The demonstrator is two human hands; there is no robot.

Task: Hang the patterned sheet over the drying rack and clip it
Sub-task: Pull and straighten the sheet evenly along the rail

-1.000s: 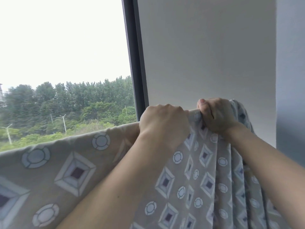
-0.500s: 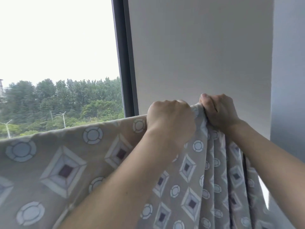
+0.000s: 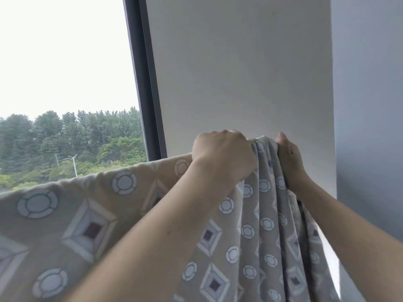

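Gripping the patterned sheet point(image 3: 91, 214) along its top edge, my left hand point(image 3: 222, 155) and right hand point(image 3: 287, 160) both clench bunched fabric; it's draped high by the window, no clip visible yet.

Pale wall point(image 3: 239, 73) beside dark-framed window point(image 3: 65, 62), trees point(image 3: 72, 136) under bright overcast sky outside.

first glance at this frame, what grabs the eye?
Two bare arms reach up through the centre, the left hand and right hand both gripping the top edge of the patterned sheet, which is bunched into folds between and below them. The sheet's circle-and-diamond print fills the lower half of the view. Upper left, a bright window shows pale sky over a line of trees, with a dark window frame against the plain wall.
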